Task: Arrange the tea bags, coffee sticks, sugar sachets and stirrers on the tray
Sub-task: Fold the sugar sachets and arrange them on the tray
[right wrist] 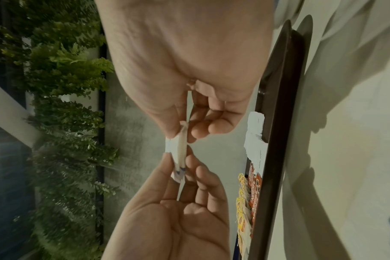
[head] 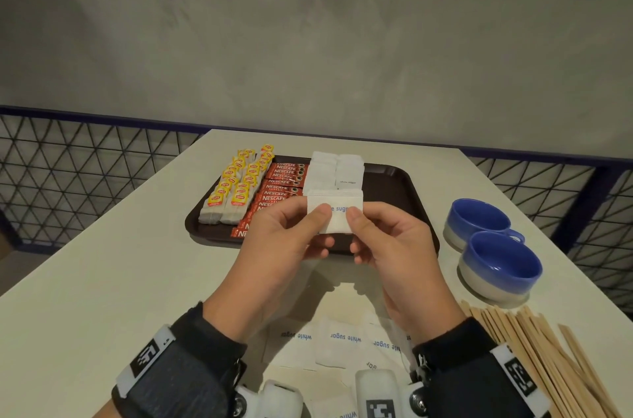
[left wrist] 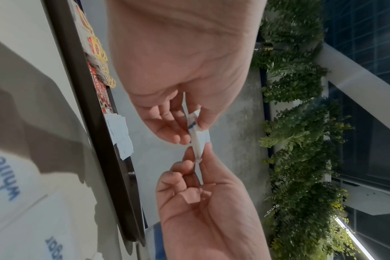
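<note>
A small stack of white sugar sachets [head: 337, 212] is being held up in the air between both hands, just over the near edge of the brown tray [head: 404, 191]. The left hand [head: 274, 246] is pinching the left end of the stack, thumb on the near face and fingers behind, so that grip is closed on the sachets. Same deal for the right hand [head: 394, 253] on the right end, thumb pressed near the blue "sugar" print. In the wrist views the stack is seen edge-on, squeezed between thumb and fingertips [left wrist: 180, 139] on each side.

On the tray, yellow-tagged tea bags [head: 236, 184] are lined up in two rows at the left, red coffee sticks [head: 281, 188] are laid right beside them, and two columns of sachets already placed [head: 337, 171] are sitting next to those. The right part of the tray is bare.

More loose sachets [head: 329, 342] are scattered on the white bench [head: 102, 280] close to the wrists, some printed "white sugar". A bundle of wooden stirrers [head: 534, 359] is lying on the bench at the near right, off the tray. Two blue cups [head: 493, 246] are parked on the bench to the right of the tray, touching or nearly so.
</note>
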Demonstrator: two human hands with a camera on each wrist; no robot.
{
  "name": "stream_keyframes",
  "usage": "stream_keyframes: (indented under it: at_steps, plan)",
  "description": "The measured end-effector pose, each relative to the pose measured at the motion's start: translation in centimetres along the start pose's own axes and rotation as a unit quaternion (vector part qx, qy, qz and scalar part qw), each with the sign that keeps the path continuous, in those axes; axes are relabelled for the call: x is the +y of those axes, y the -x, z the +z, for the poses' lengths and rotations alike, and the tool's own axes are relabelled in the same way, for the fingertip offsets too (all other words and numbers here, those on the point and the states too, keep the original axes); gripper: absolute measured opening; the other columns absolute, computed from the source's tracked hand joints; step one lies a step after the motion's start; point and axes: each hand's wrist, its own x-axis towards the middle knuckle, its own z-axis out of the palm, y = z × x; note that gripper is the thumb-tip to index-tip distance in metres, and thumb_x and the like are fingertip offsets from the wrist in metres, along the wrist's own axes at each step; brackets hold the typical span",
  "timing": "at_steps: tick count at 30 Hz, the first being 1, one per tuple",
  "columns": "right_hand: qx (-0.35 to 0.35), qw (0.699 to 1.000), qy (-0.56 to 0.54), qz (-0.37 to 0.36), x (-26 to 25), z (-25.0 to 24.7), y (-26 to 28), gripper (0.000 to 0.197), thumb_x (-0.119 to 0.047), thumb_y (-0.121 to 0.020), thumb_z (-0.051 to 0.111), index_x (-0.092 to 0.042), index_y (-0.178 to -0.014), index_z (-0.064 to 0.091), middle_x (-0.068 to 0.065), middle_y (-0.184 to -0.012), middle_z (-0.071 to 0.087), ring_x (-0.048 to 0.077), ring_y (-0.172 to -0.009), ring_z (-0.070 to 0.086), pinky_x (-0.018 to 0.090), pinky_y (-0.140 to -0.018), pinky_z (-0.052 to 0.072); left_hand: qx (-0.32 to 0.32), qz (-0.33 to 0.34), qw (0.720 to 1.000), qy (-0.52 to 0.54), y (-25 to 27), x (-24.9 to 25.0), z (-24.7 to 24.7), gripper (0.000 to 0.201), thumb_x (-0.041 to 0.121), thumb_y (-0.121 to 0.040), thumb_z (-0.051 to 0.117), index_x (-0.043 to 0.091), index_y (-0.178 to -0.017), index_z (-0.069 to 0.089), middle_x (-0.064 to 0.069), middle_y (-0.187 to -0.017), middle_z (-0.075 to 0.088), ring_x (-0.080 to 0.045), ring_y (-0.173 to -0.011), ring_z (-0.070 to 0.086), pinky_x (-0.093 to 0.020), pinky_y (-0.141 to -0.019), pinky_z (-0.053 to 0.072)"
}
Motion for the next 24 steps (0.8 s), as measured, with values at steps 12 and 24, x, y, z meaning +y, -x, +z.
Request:
stream_keyframes:
  at_steps: [12, 24]
  plan:
    - [0.014, 0.999, 0.027, -0.027, -0.16, 0.31, 0.18, 0.017, -0.015, -0.095, 0.069, -0.022, -0.087, 0.082, 0.01, -0.075, 0.071, 0.015, -0.063, 0.053, 0.029, -0.057, 0.048, -0.005, 0.011, 1.0, -0.013, 0.13, 0.03, 0.05, 0.02, 0.018, -0.096, 0.068, 0.021, -0.114, 0.077, -0.001, -0.1, 0.08, -0.016, -0.073, 0.068, -0.027, -0.065, 0.057]
    - [0.011, 1.0, 0.021, -0.005, -0.3, 0.2, 0.13, 0.015, -0.016, -0.093, 0.07, -0.023, -0.088, 0.082, 0.014, -0.083, 0.074, 0.015, -0.066, 0.054, 0.031, -0.061, 0.048, -0.016, 0.022, 0.999, -0.03, 0.21, -0.14, 0.08, 0.023, 0.013, -0.093, 0.071, 0.02, -0.114, 0.076, -0.002, -0.099, 0.081, -0.011, -0.068, 0.068, -0.027, -0.067, 0.059]
